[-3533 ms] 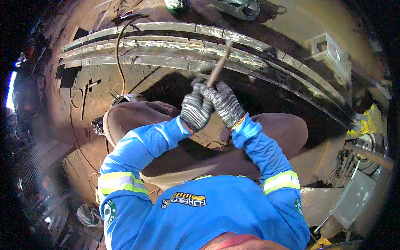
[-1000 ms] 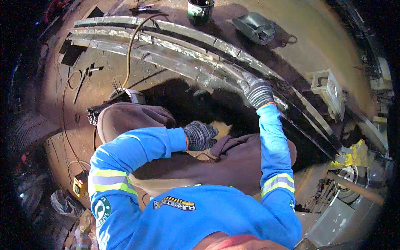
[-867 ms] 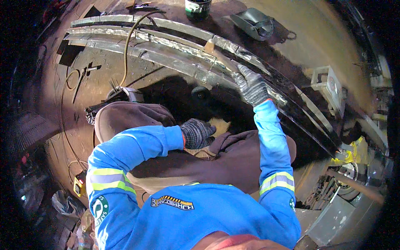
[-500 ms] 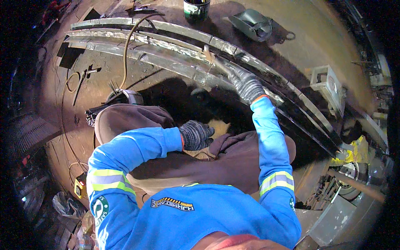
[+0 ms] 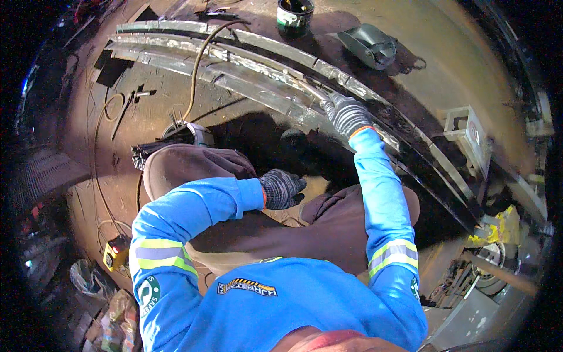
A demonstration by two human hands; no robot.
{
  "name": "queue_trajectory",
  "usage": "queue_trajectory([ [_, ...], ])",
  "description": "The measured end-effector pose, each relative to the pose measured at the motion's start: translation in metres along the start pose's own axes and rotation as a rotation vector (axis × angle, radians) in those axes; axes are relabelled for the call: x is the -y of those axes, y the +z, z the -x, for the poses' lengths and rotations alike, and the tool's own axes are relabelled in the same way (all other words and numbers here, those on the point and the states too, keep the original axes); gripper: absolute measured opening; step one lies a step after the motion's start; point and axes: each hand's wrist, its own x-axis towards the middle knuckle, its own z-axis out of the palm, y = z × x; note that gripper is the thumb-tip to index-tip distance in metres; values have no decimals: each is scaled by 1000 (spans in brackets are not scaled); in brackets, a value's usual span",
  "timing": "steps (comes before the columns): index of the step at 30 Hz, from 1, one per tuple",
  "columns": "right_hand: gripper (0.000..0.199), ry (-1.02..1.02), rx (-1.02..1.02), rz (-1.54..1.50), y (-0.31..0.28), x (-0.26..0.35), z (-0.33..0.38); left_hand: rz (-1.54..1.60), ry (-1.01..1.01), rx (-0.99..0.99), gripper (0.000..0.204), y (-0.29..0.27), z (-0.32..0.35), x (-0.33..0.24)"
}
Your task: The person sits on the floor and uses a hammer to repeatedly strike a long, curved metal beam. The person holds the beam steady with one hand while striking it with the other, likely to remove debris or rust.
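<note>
I squat in a blue long-sleeved shirt and brown trousers before a long curved steel rail [image 5: 252, 64] that lies on the floor. My right hand [image 5: 346, 112], in a grey knit glove, reaches forward onto the rail's weld seam. It is closed around a slim wooden-handled tool whose end points up and to the left; the tool's head is hard to make out. My left hand [image 5: 281, 188], gloved the same way, rests by my left knee with fingers loosely spread and holds nothing.
A dark paint can [image 5: 295, 14] and a grey welding mask [image 5: 366, 44] lie beyond the rail. A cable [image 5: 196, 70] crosses it to a bucket of rods [image 5: 186, 132]. A white bracket [image 5: 466, 132] stands at right, a yellow box [image 5: 116, 252] at left.
Earlier both hands gripped the tool's handle. My left hand has let go and dropped to my knee. My right hand has slid a little leftward along the rail.
</note>
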Motion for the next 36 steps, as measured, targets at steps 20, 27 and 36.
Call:
queue_trajectory([
  [20,43,-266,-200,-263,57,42,-77,72,92,90,31,-35,11,-24],
  [27,49,-296,-351,-356,35,71,-51,39,52,170,29,-46,20,-23],
  [36,38,-218,-291,-241,16,33,-40,42,117,11,30,-33,14,-11],
])
